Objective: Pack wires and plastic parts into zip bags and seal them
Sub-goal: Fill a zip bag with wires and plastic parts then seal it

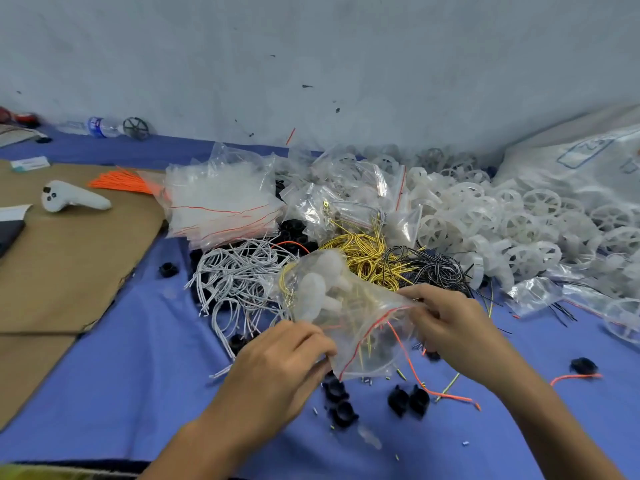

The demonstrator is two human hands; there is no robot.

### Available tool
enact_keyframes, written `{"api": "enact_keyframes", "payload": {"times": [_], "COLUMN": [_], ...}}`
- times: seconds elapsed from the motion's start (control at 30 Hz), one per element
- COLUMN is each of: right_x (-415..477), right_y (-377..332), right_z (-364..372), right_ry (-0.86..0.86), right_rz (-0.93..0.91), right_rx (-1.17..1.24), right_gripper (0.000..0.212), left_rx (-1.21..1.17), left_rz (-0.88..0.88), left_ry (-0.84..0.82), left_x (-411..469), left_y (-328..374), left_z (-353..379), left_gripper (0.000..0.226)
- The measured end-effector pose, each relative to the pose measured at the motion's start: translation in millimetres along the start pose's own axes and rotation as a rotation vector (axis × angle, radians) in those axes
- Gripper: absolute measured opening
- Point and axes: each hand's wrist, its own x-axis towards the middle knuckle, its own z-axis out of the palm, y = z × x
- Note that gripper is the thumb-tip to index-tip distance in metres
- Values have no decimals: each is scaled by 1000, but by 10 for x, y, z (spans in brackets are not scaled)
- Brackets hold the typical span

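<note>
Blue-covered table against a grey wall, total mess lol. Left hand has its fingers pinched on the lower end of the zip bag mouth. Right hand fingers are clamped on the upper end. So the bag is mid-frame, stretched between both hands, with white plastic parts and some yellow wire inside. Black caps lie just below it. Behind it are white wires, yellow wires and black wires. White wheels are piled at right, empty bags sit upper middle, and cardboard is at left.
</note>
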Motion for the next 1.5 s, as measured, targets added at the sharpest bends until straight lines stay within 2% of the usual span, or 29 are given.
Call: {"api": "enact_keyframes", "payload": {"times": [0.07,0.1,0.2,0.23,0.33,0.4,0.47,0.53,0.63,0.73,0.77,0.87,0.9,0.93,1.0,1.03,1.07,1.13,1.2,1.27,1.33,1.4,1.5], "right_x": [-1,-3,75,165,720,1268,1828,2280,2629,2718,2696,2572,2535,2513,2470,2434,2428,2411,2323,2118,1784,1357,670], "right_y": [16,21,12,-7,-129,-228,-246,-155,29,165,207,379,435,482,500,489,496,473,393,323,240,169,48], "right_z": [-32,-91,-439,-558,-641,-422,-174,-25,21,-112,-145,-182,-175,-175,-209,-252,-294,-399,-541,-706,-869,-990,-1042], "right_ry": [-64,-146,-536,-573,-371,-291,-186,-103,-155,-31,-2,-14,-47,-85,-113,-106,-91,-37,112,228,279,303,346], "right_rz": [-19,-16,-28,-33,-71,-142,-147,-48,106,144,151,195,206,204,192,183,161,116,101,139,164,166,131], "right_rx": [-12,-10,5,-2,-32,-179,-375,-580,-681,-563,-539,-501,-561,-648,-775,-804,-836,-831,-567,-71,453,909,1219], "right_gripper": [33,33,32,32,26,23,28,39,37,26,30,63,62,51,16,13,24,31,28,21,10,9,7], "left_rx": [-26,-33,-69,-118,-240,-196,-104,-80,-118,-146,-138,-132,-139,-136,-120,-114,-110,-116,-135,-127,-83,-46,-61], "left_rz": [29,33,-14,-51,-133,-93,-16,-8,-51,-71,-62,-50,-54,-55,-48,-45,-44,-54,-61,-79,-103,-119,-144], "left_ry": [-45,-84,-127,-99,-3,-4,0,34,38,34,22,-12,-20,-23,-33,-44,-50,-47,-43,-44,-37,-16,54], "left_x": [-7,-14,-13,-7,58,123,190,260,318,346,353,367,373,378,373,366,360,355,368,395,448,524,652], "left_y": [19,35,81,111,250,357,423,428,382,334,333,354,366,374,384,393,405,422,415,394,377,371,348], "left_z": [18,27,37,34,13,39,126,205,248,201,187,164,158,152,143,150,154,144,120,80,27,-13,-35], "left_gripper": [6,4,2,5,27,46,44,38,41,47,48,45,45,45,48,51,54,55,48,43,38,30,23]}}
